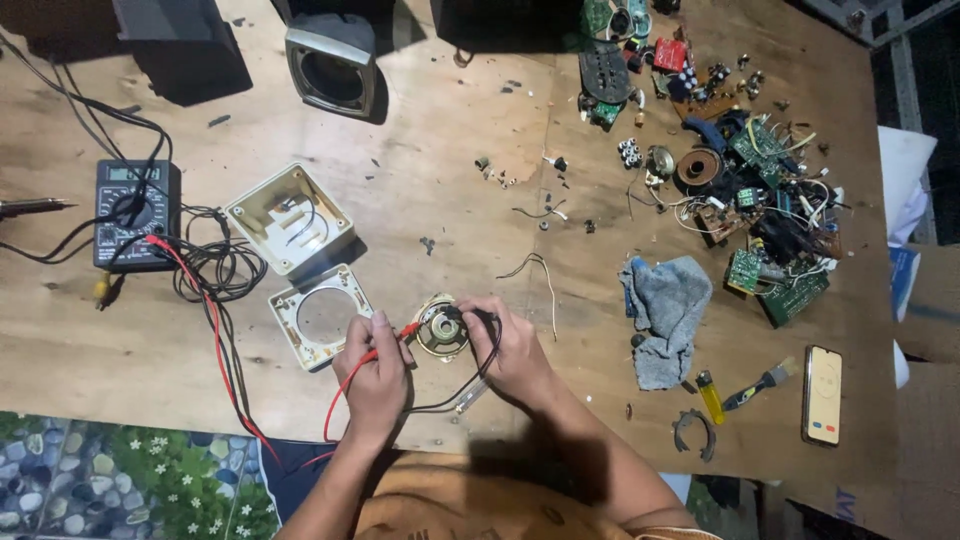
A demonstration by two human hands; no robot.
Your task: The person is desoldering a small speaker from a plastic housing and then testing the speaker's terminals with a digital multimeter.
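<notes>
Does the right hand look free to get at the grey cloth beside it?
Probably not yet: the right hand holds a black probe at the small speaker. Bare table lies between it and the grey cloth.

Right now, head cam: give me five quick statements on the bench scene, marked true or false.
1. The left hand holds a red probe against the small round speaker. True.
2. The right hand holds a yellow lighter. False: it holds a black probe at the speaker; the yellow lighter lies on the table, right of the grey cloth.
3. The multimeter sits at the left of the table, its leads running toward the hands. True.
4. The phone lies on top of the multimeter. False: it lies near the table's right edge.
5. The circuit boards are piled at the left. False: they are at the upper right.
</notes>
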